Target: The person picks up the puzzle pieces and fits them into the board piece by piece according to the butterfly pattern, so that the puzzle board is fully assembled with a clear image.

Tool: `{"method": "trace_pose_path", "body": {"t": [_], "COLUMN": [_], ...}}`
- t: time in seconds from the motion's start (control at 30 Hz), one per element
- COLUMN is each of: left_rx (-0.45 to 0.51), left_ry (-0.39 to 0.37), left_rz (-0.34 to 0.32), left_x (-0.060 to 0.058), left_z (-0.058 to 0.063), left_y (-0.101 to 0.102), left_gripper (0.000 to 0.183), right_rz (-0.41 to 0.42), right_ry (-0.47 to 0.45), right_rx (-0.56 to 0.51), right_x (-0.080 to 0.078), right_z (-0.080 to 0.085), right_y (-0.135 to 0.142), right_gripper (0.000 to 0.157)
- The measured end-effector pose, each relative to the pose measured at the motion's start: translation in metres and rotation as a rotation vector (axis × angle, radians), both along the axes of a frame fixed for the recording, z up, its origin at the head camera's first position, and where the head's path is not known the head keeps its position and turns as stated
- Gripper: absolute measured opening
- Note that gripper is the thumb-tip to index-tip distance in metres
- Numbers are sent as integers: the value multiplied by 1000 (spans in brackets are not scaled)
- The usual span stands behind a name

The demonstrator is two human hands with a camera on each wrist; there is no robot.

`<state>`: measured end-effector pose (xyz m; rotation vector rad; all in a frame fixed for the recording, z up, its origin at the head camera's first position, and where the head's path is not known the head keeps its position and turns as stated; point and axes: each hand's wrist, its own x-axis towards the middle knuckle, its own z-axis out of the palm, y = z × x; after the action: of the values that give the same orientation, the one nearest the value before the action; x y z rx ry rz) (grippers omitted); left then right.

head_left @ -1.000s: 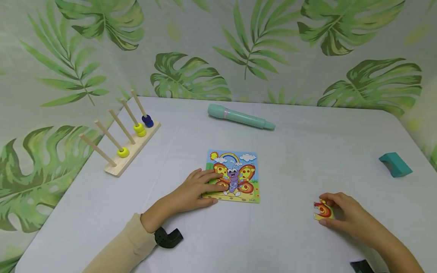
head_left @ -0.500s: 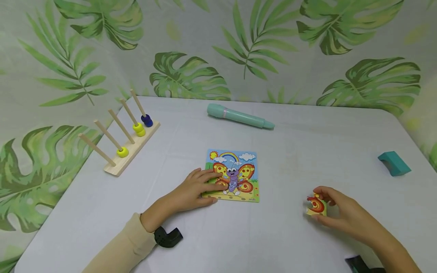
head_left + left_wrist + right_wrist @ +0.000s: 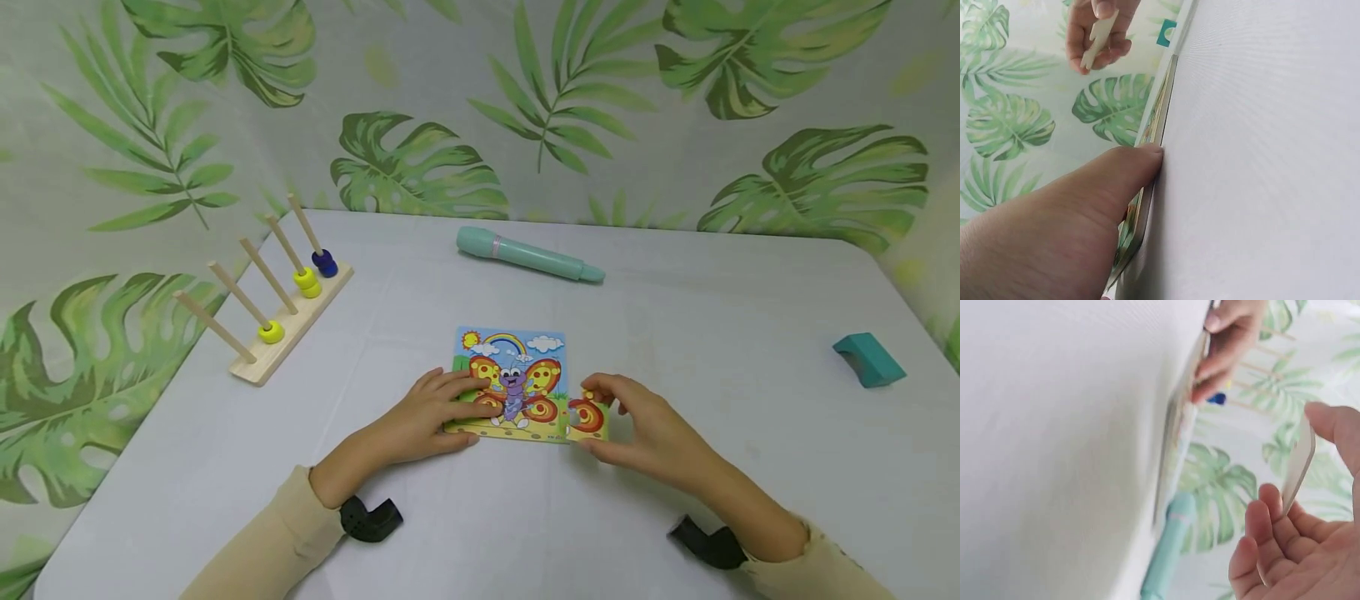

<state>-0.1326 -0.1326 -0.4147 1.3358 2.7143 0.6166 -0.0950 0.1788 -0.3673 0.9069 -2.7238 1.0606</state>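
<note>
A butterfly jigsaw puzzle (image 3: 513,367) lies flat on the table in the head view. My left hand (image 3: 431,421) rests on its left side with spread fingers, the thumb along the lower edge. My right hand (image 3: 645,429) pinches a puzzle piece (image 3: 588,418) with a red and yellow wing print between thumb and fingers, at the board's right edge. In both wrist views the piece (image 3: 1299,464) is held up off the table. In the left wrist view my left thumb (image 3: 1141,159) touches the puzzle's edge.
A wooden peg stand (image 3: 292,329) with yellow and blue rings stands at the left. Behind the puzzle lies a mint-green microphone-shaped toy (image 3: 528,255). A teal arch block (image 3: 870,360) sits at the far right. A leaf-print cloth (image 3: 555,108) hangs behind the table.
My right hand has moved left with the puzzle piece, from the right part of the table to the puzzle's right edge. My left hand has stayed in place.
</note>
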Motion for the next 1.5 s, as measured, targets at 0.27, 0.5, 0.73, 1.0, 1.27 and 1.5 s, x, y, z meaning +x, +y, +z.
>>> {"method": "trace_pose_path", "body": {"t": [0.27,0.5,0.73,1.0,1.27,1.5], "left_rx": [-9,-9,61,62,-72,-96], "left_ry": [11,76,95,109,158,166], "left_rz": [0,8,-26,-75,-66,-55], "left_x": [0,1,-1,0,5,8], "left_z": [2,2,0,-3,0,5], "left_y": [2,4,11,23,30,32], "left_gripper": [39,38,33,42,49,48], "right_rz": [-26,-39,-33,-28,-29,-11], "right_ry": [-115,-26,-35,-97,-143,-154], "right_rx": [37,118,130,86,77,48], "right_x": [-18,-26,-31,-32,-31,-33], "right_z": [-23,-33,-36,-38,-37,-38], "right_y": [-25,-33,-38,-36,-35,-34], "right_gripper": [59,57,54,51,52,51]}}
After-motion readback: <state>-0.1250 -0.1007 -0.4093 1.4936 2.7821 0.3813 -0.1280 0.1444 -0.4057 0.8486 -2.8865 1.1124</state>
